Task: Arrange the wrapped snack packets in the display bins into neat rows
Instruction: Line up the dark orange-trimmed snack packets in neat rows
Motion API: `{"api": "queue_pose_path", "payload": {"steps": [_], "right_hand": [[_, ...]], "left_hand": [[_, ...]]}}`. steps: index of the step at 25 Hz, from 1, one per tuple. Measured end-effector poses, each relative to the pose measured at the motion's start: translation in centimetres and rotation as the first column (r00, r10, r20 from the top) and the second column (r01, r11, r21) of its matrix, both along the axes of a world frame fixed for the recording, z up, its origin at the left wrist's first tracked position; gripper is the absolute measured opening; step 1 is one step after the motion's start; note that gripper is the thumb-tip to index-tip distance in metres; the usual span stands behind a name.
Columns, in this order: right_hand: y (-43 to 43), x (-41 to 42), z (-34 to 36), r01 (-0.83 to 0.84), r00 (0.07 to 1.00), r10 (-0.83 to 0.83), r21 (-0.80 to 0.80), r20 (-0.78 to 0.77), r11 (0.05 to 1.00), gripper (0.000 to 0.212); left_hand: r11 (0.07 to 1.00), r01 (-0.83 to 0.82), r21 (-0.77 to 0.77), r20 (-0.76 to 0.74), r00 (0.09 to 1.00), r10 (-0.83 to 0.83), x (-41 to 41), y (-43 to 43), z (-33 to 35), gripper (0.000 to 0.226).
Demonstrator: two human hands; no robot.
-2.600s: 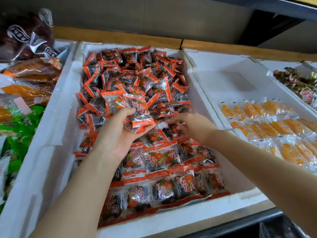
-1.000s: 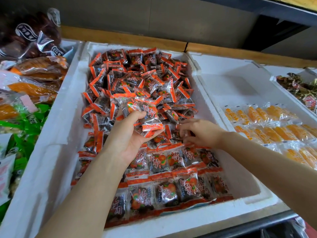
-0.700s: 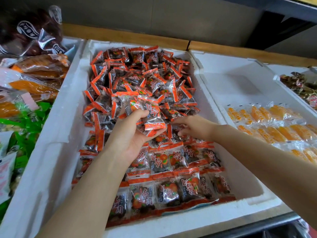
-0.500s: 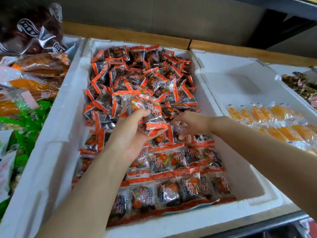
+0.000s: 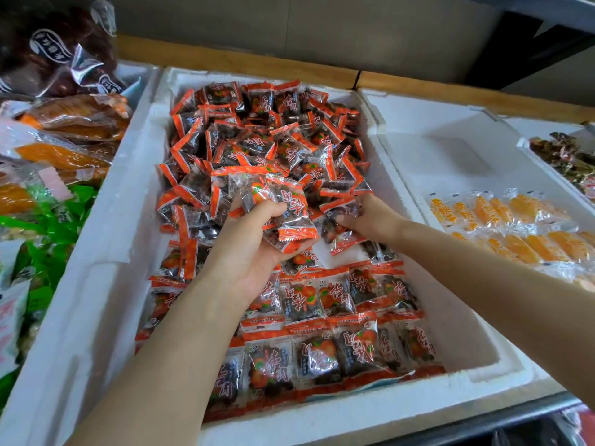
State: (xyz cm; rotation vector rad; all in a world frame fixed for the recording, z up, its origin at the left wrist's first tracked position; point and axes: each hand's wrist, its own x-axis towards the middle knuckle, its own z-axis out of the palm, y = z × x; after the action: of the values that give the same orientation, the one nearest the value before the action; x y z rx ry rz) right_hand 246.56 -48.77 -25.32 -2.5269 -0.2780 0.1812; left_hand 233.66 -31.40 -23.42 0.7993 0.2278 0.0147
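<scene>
While both grips work inside the middle foam bin (image 5: pixel 106 252), its contents stand as follows.

- Left grip (image 5: pixel 248 255): palm up, fingers and thumb curled round a handful of packets (image 5: pixel 289 214), held over the bin's middle.
- Right grip (image 5: pixel 370 217): palm down at the near edge of the loose pile (image 5: pixel 273 140), fingers curled onto an edge packet (image 5: pixel 338 233).
- Loose pile: far half of the bin, orange-trimmed packets jumbled.
- Neat rows (image 5: pixel 338 304): near half, packets flat and overlapping.
- Right-hand bin (image 5: pixel 450 149): yellow packets (image 5: pixel 502 214) in rows.
- Left side: green packets (image 5: pixel 48 220), heaped.
</scene>
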Motion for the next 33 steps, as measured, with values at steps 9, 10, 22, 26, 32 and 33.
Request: {"api": "queue_pose_path", "payload": {"steps": [9, 10, 22, 26, 32, 33], "right_hand": [[0.4, -3.1, 0.0, 0.119, 0.988, -0.077, -0.346, 0.134, 0.931, 0.035], [0.2, -3.5, 0.7, 0.133, 0.980, -0.070, -0.342, 0.188, 0.930, 0.026], [-7.4, -12.3, 2.3, -0.254, 0.964, 0.172, -0.511, -0.203, 0.821, 0.031], [-7.9, -13.0, 0.6, -0.333, 0.921, 0.379, -0.693, -0.093, 0.639, 0.057], [-6.6, -13.0, 1.4, -0.255, 0.775, 0.614, -0.816, 0.148, 0.519, 0.045], [-6.6, -12.9, 1.4, -0.222, 0.773, 0.622, -0.867, 0.123, 0.447, 0.044]], "left_hand": [[1.000, 0.018, -0.016, -0.008, 1.000, -0.018, 0.1, 0.1, -0.1, 0.038], [1.000, 0.018, -0.019, -0.011, 1.000, -0.018, 0.1, 0.1, -0.1, 0.038], [0.990, 0.127, 0.053, -0.043, 0.991, -0.125, -0.4, -1.4, -0.2, 0.036], [0.989, 0.137, 0.060, -0.048, 0.990, -0.134, -0.4, -1.4, -0.4, 0.037], [0.990, 0.127, 0.065, -0.050, 0.991, -0.123, -0.3, -1.5, -0.5, 0.037], [0.989, 0.127, 0.070, -0.050, 0.991, -0.124, -0.3, -1.6, -0.6, 0.036]]}}
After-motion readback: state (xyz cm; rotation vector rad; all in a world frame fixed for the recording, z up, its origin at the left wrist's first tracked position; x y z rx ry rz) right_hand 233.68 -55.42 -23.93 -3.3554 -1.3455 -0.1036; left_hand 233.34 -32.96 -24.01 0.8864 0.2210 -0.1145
